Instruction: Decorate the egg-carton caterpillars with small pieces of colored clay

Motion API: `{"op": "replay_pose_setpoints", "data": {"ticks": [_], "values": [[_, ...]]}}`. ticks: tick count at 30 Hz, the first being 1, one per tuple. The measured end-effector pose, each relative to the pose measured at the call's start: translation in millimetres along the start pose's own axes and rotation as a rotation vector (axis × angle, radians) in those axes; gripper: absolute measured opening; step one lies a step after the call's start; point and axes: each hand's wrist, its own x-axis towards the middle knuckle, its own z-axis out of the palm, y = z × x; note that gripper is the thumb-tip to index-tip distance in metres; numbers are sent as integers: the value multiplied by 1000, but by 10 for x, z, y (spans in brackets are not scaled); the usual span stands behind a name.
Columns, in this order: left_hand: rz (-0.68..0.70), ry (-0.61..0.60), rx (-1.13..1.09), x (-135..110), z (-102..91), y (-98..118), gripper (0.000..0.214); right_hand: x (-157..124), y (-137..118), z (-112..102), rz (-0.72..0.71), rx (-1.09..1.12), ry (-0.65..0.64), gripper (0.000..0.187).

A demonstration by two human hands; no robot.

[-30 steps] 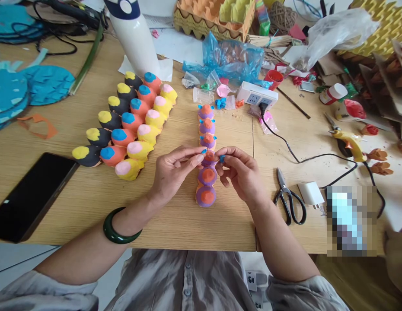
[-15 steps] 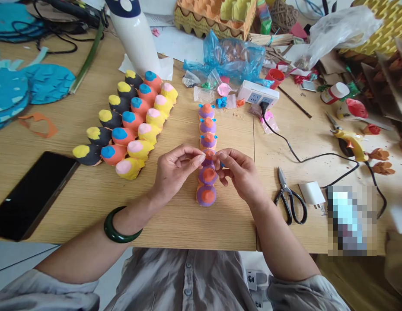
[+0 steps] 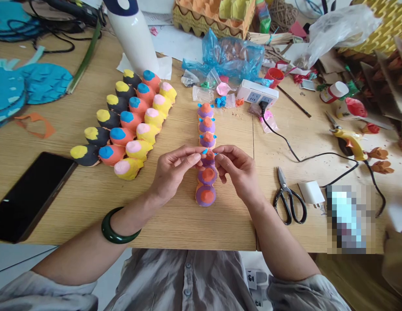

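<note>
My left hand (image 3: 173, 172) is closed in a pinch, a small blue clay piece (image 3: 204, 151) at its fingertips. Opposite it, my right hand (image 3: 237, 172) has thumb and fingers pinched together. A speck of blue shows at its fingertips, but whether it is held or sits on the cup behind is unclear. Both hands hover at the middle of a strip of egg-carton cups (image 3: 206, 195), purple with orange tops. Its far cups bear small blue ear-like bits; the two nearest me show only purple and orange. My fingers partly cover the cup between them.
Left of the strip stand rows of painted egg-carton cups (image 3: 135, 149), beside a black phone (image 3: 30, 196) and a white bottle (image 3: 133, 41). Scissors (image 3: 289, 196), a charger (image 3: 311, 192) and a power strip (image 3: 257, 93) with its cord lie right. Blue clay (image 3: 221, 102) sits beyond.
A small blue clay piece now shows at my left fingertips. The larger blue patch under my right fingers is out of sight. Both hands stay at about the same place over the strip.
</note>
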Motion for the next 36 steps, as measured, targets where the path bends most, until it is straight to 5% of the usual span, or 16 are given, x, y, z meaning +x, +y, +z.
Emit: {"op": "replay_pose_setpoints", "data": {"ticks": [14,26,32,36], "values": [[-98,-40,-88,6,-2,-5,17,-65,77,0,-352,-392,11,21],[-174,-38,-150,-9,8,64,18,-48,114,-35,-385,-401,53,23],[-197,-31,-172,-6,12,65,16,-26,120,-45,-607,-495,4,29],[-202,-33,-183,1,9,79,17,-31,109,-36,-575,-496,35,29]]}}
